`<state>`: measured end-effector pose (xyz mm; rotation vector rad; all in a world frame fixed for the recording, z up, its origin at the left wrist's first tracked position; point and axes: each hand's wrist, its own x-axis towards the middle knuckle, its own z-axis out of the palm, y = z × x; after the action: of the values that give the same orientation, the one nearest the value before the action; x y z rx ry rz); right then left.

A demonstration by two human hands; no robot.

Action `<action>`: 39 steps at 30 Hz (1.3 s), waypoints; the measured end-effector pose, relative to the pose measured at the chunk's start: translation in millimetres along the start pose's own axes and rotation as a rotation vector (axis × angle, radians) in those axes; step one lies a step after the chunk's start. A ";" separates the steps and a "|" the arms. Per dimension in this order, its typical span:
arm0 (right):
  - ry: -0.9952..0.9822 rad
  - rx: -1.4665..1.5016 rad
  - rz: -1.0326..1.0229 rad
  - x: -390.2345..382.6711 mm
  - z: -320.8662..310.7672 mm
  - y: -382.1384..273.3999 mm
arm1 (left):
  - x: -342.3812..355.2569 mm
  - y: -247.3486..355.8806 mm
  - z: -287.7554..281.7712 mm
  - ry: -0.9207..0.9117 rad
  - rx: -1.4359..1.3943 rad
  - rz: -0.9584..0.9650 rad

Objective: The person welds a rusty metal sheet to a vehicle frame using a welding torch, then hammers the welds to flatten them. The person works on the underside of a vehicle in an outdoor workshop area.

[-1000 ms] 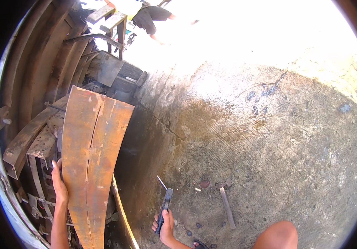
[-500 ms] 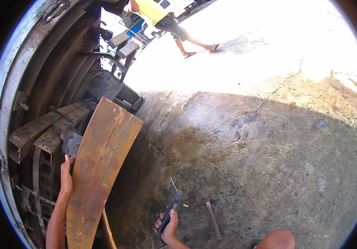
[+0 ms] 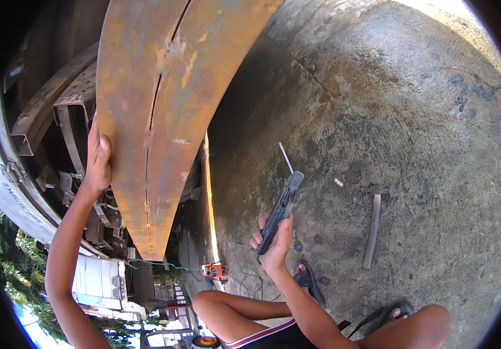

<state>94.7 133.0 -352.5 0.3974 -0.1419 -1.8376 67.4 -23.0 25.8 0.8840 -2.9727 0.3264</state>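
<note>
A long rust-brown steel beam (image 3: 157, 110) with a broken seam of slits and weld spots down its middle rises at my left. My left hand (image 3: 98, 158) grips its left edge, the thumb on the near face and the fingers partly hidden behind it. My right hand (image 3: 275, 241) is wrapped round a black welding electrode holder (image 3: 279, 212), apart from the beam. A thin pale welding rod (image 3: 285, 157) sticks up from the holder's jaw. To the right, a hammer (image 3: 372, 227) lies on the concrete floor.
Steel channels (image 3: 76, 99) stand behind the beam at left. An orange machine (image 3: 215, 271) with a green cable sits beyond its lower end. A narrow wooden strip (image 3: 210, 198) stands beside the beam. My sandalled feet (image 3: 308, 282) are on the floor.
The view has swung down and closer, so beam, hands and hammer appear higher. My left hand still holds the beam edge, my right the electrode holder. The walking person is out of view.
</note>
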 end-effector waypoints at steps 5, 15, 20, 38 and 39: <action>-0.128 0.038 0.107 -0.5 0.9 17.5 | -20.0 -42.0 -24.0 0.223 -0.364 -0.178; -0.221 -0.032 0.243 -5.8 28.8 40.5 | -20.3 -31.9 -57.6 0.434 0.403 -0.001; -0.207 -0.006 0.251 -6.7 24.9 48.0 | -25.4 -47.7 -99.3 0.528 0.732 0.006; -0.263 0.078 0.267 -3.6 29.2 46.8 | -22.8 -29.9 -58.1 0.582 0.877 0.120; -0.267 0.098 0.286 -3.8 29.3 46.5 | -24.0 -30.2 -57.2 0.587 0.885 0.094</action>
<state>127.8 119.5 -310.7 0.1860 -0.4507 -1.5963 101.8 -23.0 85.6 0.5075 -2.2558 1.6418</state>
